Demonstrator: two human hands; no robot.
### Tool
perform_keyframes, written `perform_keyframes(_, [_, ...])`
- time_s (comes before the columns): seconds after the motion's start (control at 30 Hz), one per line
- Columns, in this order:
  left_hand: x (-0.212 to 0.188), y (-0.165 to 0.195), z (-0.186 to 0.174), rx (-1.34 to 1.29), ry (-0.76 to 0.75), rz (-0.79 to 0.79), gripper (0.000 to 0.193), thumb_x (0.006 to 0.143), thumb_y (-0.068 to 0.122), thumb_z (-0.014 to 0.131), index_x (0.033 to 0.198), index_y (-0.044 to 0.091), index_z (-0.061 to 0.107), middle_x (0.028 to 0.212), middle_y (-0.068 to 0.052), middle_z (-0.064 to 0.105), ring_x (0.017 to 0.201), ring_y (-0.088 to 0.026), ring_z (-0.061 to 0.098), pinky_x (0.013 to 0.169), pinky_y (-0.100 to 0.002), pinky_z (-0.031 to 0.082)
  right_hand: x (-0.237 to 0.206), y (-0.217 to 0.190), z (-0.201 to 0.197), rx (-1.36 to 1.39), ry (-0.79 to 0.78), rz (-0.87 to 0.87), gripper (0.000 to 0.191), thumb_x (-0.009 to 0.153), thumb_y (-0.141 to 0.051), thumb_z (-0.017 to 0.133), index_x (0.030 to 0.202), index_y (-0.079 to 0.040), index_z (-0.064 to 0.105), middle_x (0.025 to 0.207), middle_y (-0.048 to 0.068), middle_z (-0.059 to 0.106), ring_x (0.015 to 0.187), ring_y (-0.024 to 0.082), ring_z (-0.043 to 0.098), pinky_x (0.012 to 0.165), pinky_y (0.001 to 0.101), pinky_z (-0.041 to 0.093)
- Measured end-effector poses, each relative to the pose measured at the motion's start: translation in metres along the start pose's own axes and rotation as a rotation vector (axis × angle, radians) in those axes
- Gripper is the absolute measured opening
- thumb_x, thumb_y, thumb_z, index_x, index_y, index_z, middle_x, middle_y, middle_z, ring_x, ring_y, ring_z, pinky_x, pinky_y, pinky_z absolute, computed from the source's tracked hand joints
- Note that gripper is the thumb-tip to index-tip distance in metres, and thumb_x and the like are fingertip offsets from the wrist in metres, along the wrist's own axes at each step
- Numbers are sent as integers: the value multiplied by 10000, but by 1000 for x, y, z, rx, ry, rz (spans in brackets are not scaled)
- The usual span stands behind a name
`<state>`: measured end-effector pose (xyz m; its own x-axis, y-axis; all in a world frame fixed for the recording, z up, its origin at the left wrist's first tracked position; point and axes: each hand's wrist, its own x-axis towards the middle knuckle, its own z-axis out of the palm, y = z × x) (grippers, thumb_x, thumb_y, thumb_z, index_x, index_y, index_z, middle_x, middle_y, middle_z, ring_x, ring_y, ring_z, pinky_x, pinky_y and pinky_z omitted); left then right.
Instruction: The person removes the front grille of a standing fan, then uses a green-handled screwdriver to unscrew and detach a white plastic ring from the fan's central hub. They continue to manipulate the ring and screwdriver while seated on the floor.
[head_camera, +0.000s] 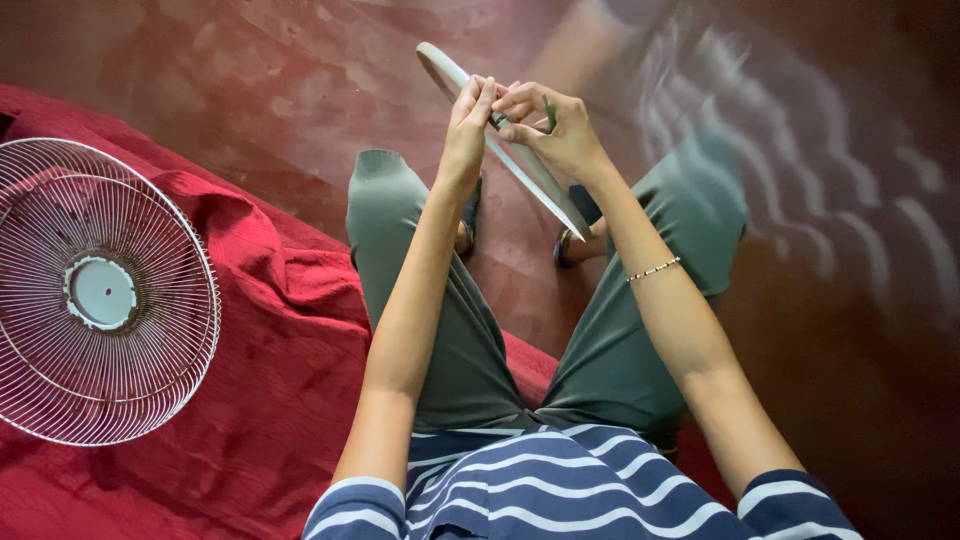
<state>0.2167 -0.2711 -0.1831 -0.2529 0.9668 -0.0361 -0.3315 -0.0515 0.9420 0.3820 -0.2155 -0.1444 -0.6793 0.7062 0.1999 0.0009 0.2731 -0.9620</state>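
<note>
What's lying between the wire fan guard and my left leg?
Only rumpled red cloth. In the head view it runs bare from the fan guard across to the left leg, nothing else resting on it.

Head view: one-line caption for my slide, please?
Seated person's left hand and right hand hold a pale ring above their knees; a wire fan guard lies on red cloth.
</note>
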Motion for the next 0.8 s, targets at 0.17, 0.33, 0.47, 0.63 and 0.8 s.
perform_keyframes(0.17, [-5,0,3,74,8,26,289,1148,313,539,1042,54,609,970,-16,601,975,-123,547,891,-294,474,0,-8,-5,23,-70,88,315,895,-156,857,1142,-54,691,959,-1,698,839,59,674,707,241,611])
perform_keyframes(0.33, [-7,19,6,282,175,175,283,1032,334,652,994,63,726,863,7,755,803,-69,696,671,-243,570,-6,-14,-9,-18,-78,80,291,892,-132,855,1130,-47,711,991,13,736,829,79,711,705,236,579])
perform_keyframes(0.47, [-13,40,6,472,312,12,295,944,373,706,943,92,796,741,16,730,640,-31,637,488,-225,489,-12,-16,-14,8,-86,127,274,895,-128,852,1120,-56,713,975,-9,739,821,74,734,708,217,577])
perform_keyframes(0.63, [-23,50,10,392,308,198,359,929,433,725,1000,88,798,802,55,748,599,-16,560,504,-203,456,-18,-11,-19,86,-103,112,247,911,-94,840,1107,-36,700,1012,1,724,821,79,707,697,224,552])
perform_keyframes(0.8, [-20,41,-6,500,415,77,359,964,435,715,960,88,807,740,30,625,616,-26,541,534,-192,376,-21,0,-20,117,-92,10,235,943,-66,822,1138,-27,698,1067,16,705,912,83,682,795,252,612])
